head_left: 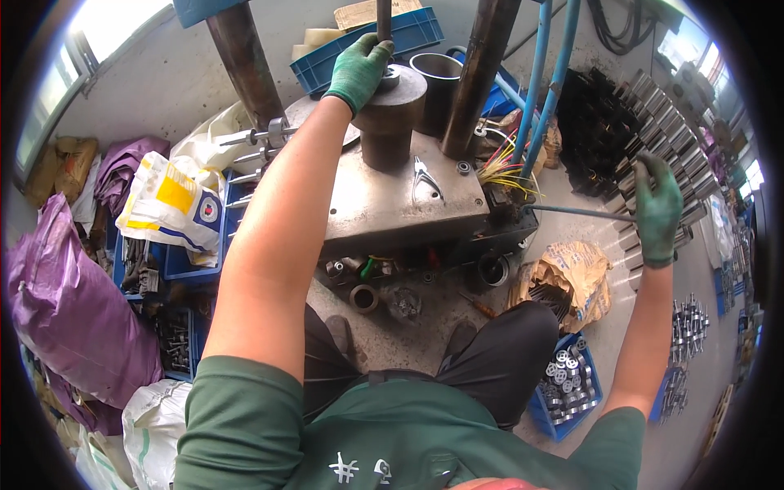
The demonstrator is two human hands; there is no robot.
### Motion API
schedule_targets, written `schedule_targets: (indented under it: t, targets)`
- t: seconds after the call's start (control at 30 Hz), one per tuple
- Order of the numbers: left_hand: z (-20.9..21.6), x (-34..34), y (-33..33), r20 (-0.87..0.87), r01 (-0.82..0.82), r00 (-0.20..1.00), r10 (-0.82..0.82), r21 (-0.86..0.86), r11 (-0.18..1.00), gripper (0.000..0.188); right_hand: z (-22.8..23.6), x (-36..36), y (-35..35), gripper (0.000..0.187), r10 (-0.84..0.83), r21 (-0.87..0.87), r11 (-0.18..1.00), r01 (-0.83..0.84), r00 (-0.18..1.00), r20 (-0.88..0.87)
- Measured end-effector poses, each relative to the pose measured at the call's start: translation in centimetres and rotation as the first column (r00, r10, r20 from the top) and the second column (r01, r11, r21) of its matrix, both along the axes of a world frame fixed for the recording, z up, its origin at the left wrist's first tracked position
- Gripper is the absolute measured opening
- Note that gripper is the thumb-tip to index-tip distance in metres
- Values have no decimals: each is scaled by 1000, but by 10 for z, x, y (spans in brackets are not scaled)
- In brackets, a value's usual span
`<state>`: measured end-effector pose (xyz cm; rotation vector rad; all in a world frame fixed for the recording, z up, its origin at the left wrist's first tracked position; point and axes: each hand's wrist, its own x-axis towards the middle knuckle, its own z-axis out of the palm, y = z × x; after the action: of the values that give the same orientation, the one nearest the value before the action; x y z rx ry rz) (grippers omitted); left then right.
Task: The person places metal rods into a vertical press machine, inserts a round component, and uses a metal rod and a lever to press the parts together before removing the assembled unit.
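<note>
My left hand (358,72), in a green glove, is closed around an upright metal rod (384,18). Just below its fingers, a small metal ring (390,77) rests on the round steel block (392,110) of a press. Away to the right, my green-gloved right hand (658,211) lies against the end of a long thin lever (580,213). Its fingers stretch upward, and its palm hides the lever's tip. A pair of pliers (425,184) lies on the steel press table (359,208), between the two hands.
Dark press columns (482,73) rise behind the block, with loose coloured wires (506,173) at the table's right. Rods with ring ends (253,137) lie left. Ring parts fill a blue bin (584,425) by my right leg; a torn paper sack (576,273) stands beyond.
</note>
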<state>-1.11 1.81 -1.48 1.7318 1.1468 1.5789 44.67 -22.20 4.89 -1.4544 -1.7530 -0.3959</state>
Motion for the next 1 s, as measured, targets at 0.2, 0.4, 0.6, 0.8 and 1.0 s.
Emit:
schedule_targets:
  t: [0.2,0.4,0.6,0.8,1.0]
  targets:
    - [2,9,-7,-8,8,1000,-8,-32,999,35,34,2,86,39,-214,40,977,210,956,203]
    - [6,9,-8,139,86,988,-72,-103,991,29,40,4,112,45,-318,-37,938,345,899,301]
    - [-13,30,-57,198,-2,979,-51,257,966,32,41,-5,110,41,-263,-197,922,335,911,319]
    - [-74,81,-191,173,24,983,-69,250,968,29,42,-7,80,32,-213,-234,934,271,946,246]
    - [-183,88,-253,686,357,709,161,-546,758,51,34,-11,55,32,-133,-280,940,197,964,231]
